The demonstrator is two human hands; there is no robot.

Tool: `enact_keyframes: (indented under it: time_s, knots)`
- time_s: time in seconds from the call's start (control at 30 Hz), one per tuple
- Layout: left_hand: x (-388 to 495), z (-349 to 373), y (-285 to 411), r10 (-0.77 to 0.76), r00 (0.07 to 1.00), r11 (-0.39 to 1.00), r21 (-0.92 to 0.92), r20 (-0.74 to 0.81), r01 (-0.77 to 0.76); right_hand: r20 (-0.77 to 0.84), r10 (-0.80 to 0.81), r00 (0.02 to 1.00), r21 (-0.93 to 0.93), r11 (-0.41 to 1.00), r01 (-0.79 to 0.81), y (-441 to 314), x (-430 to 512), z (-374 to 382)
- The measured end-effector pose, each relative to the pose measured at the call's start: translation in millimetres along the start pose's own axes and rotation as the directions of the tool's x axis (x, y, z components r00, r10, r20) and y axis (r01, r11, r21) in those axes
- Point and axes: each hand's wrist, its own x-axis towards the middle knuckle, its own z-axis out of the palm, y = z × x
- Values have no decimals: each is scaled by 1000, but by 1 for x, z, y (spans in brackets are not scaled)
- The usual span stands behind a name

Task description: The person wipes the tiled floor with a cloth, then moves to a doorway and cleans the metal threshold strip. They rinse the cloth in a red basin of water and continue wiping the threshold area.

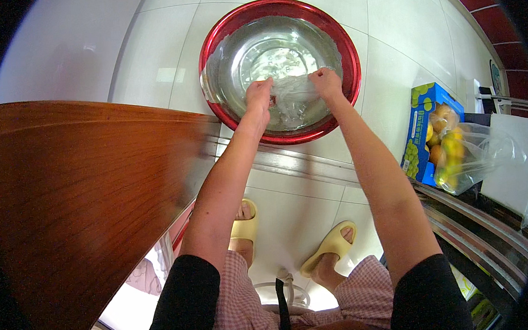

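A wide red-rimmed metal basin [351, 64] stands on the floor in front of me, with water in it. Inside, a thin, translucent whitish sheet [293, 93] hangs between my hands, its lower part in the water; whether it is plastic or fine fabric I cannot tell. My left hand [260, 97] pinches one upper corner between thumb and fingers. The opposite corner is gripped in my right hand [327, 83], fingers curled. A small red patch [272, 101] shows beside my left hand. Both hands are over the near half of the basin.
A brown wooden door [91, 162] reaches in from the left. Metal floor track [300, 162] runs between the basin and my yellow slippers [330, 247]. At right, a blue cardboard fruit box [418, 133] holds fruit, beside a transparent plastic bag [472, 152]. White floor tiles [400, 25] surround the basin.
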Motion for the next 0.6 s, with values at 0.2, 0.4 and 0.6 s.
enact_keyframes:
  time_s: [0.2, 0.4, 0.6]
  knots:
    - [12, -1, -17, 214, 967, 974, 108, -136, -200, 198, -389, 900, -300, 850, 434, -9, -37, 31]
    - [12, -6, -28, 7, 1000, 996, 86, -18, -5, -170, -120, 978, -395, 917, 44, -16, -40, 30]
    - [-10, 8, -23, -255, 921, 927, -196, 293, 319, 181, 93, 979, 613, 768, -186, -45, -61, 35]
